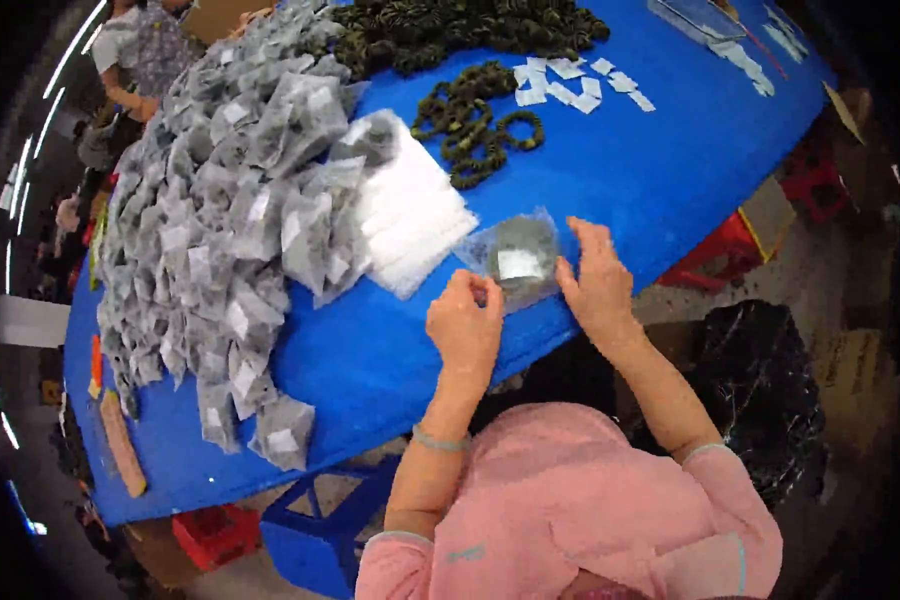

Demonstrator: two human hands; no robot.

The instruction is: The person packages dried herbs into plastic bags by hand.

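Note:
A small clear plastic bag [525, 243] with a dark greenish thing inside and a white label [520, 264] on it lies in front of me on the blue table. My left hand [465, 318] is closed in a pinch at the bag's lower left edge. On the other side, my right hand [602, 285] is open, fingers stretched out, with the thumb right at the bag's edge. Just left of the bag lies a stack of white plastic bags [410, 215]. Beyond it are loose dark green ring-shaped bands [475, 125], and several white labels [560, 85] are scattered beside them.
A large heap of filled, labelled bags [220, 210] covers the left of the blue table [370, 375]. A pile of dark rings [460, 35] sits at the back. An orange cutter [96, 365] lies at the left edge. A blue stool [315, 530] stands below. Another person [130, 60] is at far left.

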